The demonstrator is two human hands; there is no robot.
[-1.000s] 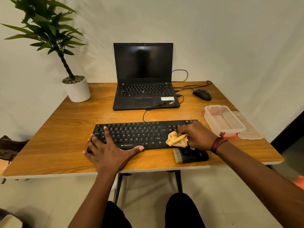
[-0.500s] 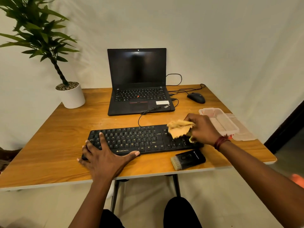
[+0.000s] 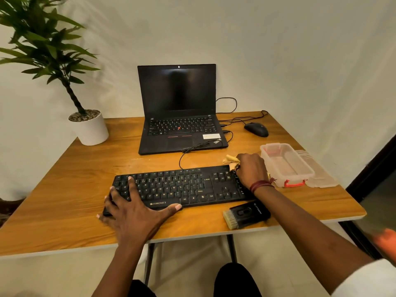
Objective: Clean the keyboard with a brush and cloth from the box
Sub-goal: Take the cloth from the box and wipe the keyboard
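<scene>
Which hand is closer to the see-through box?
The right hand, holding the yellow cloth at the keyboard's far right corner, is just left of the clear box. The left hand rests on the keyboard's opposite end, much farther away.

Looked like small home office corner: wooden desk (image 3: 70, 202) against plain wall, open laptop (image 3: 180, 112) at back, mouse (image 3: 256, 129) right of laptop, potted plant (image 3: 85, 123) left.

Left hand (image 3: 137, 213) splayed flat; right hand (image 3: 251, 169) clenched.
</scene>
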